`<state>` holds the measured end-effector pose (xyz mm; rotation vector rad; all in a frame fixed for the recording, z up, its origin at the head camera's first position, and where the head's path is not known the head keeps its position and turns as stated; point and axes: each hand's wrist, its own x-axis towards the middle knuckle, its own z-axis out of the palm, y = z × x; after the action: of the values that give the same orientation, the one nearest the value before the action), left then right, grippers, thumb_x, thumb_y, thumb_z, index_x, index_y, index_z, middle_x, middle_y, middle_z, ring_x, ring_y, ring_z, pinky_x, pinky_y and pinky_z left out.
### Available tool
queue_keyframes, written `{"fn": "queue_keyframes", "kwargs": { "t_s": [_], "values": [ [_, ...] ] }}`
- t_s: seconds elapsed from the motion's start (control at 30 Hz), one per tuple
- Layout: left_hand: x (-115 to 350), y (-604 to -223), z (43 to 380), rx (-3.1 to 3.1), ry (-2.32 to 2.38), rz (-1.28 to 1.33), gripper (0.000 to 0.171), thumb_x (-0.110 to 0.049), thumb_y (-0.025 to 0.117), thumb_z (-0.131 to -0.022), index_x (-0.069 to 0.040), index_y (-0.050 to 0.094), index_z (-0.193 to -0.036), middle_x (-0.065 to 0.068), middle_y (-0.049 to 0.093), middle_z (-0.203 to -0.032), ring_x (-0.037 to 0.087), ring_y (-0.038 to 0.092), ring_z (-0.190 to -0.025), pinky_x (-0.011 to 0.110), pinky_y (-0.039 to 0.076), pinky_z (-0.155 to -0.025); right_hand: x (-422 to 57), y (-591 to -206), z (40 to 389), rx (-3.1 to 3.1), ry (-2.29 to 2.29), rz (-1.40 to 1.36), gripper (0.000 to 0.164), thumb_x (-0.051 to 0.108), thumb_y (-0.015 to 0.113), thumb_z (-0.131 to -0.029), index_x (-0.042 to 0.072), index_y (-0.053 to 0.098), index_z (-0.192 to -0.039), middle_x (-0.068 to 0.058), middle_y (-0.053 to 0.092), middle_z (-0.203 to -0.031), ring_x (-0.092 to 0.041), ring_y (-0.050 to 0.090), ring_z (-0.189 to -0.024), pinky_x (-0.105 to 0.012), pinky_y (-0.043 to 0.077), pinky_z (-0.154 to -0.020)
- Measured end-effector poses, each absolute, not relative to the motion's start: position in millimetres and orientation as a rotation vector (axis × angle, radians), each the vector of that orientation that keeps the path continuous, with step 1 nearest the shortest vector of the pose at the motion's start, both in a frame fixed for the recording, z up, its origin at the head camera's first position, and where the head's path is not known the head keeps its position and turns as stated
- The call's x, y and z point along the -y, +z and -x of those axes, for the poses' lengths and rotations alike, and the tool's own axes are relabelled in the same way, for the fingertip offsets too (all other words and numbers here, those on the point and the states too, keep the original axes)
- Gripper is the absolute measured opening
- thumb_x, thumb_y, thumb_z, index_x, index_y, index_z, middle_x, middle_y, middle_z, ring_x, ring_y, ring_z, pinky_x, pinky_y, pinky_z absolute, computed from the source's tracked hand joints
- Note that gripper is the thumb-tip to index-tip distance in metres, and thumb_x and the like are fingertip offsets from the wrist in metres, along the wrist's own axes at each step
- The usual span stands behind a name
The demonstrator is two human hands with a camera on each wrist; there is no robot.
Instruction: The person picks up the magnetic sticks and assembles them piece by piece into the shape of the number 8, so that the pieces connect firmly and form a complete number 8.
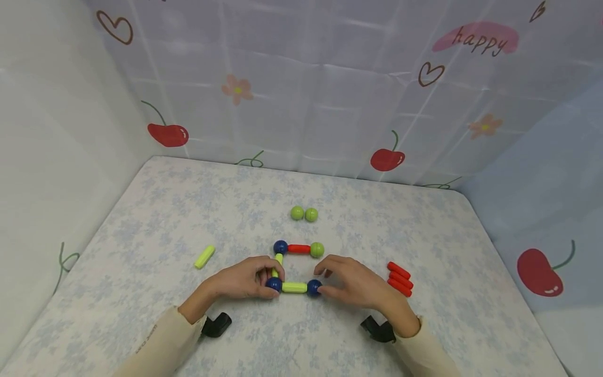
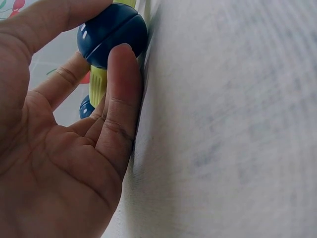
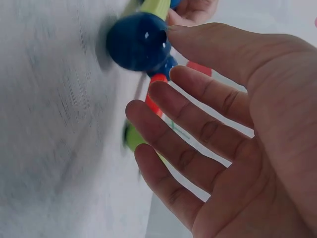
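A flat three-sided shape of balls and rods lies on the table. My left hand (image 1: pixel 250 277) pinches its near-left blue ball (image 2: pixel 113 34) between thumb and fingers. From that ball a yellow-green rod (image 2: pixel 98 85) runs back to another blue ball (image 1: pixel 280 246), partly behind my fingers. There a red rod (image 1: pixel 299 248) leads right to a green ball (image 1: pixel 317 250). A second yellow-green rod (image 1: pixel 294 287) joins the near-left ball to the near-right blue ball (image 3: pixel 138 42). My right hand (image 1: pixel 355 283) touches this ball with the thumb, its other fingers spread loosely and apart from it.
Behind the shape sit two loose green balls (image 1: pixel 304 213). A single yellow-green rod (image 1: pixel 204 257) lies left of my left hand. Red rods (image 1: pixel 400 279) lie side by side right of my right hand. A printed curtain (image 1: pixel 301 104) hangs along the table's back edge.
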<state>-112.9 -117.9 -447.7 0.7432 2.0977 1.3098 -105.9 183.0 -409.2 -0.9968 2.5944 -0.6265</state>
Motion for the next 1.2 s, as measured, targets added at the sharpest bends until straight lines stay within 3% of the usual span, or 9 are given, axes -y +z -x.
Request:
{"fn": "queue_keyframes", "kwargs": {
  "t_s": [0.33,0.67,0.97,1.2],
  "values": [
    [118,-447,114,-2.112,1.300,-0.739,0.026,-0.019,0.080,-0.087,-0.017,0.068,-0.110,0.006,0.057,-0.093,0.013,0.052,-0.075,0.022,0.046,-0.065,-223,-406,120,-2.706,-0.690,0.918,0.028,0.021,0.074,-0.092,0.010,0.066,-0.117,-0.001,0.069,-0.111,-0.019,0.066,-0.099,-0.041,0.055,-0.086],
    [118,-449,113,-2.100,1.311,-0.736,0.027,-0.018,0.080,-0.087,-0.016,0.068,-0.111,0.005,0.057,-0.093,0.013,0.052,-0.075,0.022,0.046,-0.066,-298,-406,129,-2.841,-0.702,0.577,0.032,0.019,0.073,-0.092,0.005,0.065,-0.120,-0.012,0.067,-0.117,-0.030,0.065,-0.102,-0.048,0.055,-0.085],
    [119,-449,113,-2.097,1.311,-0.735,0.026,-0.019,0.079,-0.087,-0.016,0.068,-0.111,0.006,0.057,-0.091,0.012,0.052,-0.074,0.022,0.046,-0.065,-326,-408,133,-2.730,-0.695,0.330,0.040,0.028,0.071,-0.094,0.002,0.063,-0.123,-0.016,0.066,-0.116,-0.030,0.065,-0.101,-0.043,0.057,-0.079],
    [119,-449,113,-2.100,1.309,-0.738,0.027,-0.019,0.079,-0.087,-0.017,0.068,-0.111,0.006,0.057,-0.093,0.013,0.052,-0.075,0.022,0.046,-0.066,-326,-415,136,-2.732,-0.676,0.362,0.028,0.027,0.071,-0.094,0.008,0.067,-0.114,-0.005,0.065,-0.100,-0.020,0.064,-0.090,-0.036,0.054,-0.075]
  ]
}}
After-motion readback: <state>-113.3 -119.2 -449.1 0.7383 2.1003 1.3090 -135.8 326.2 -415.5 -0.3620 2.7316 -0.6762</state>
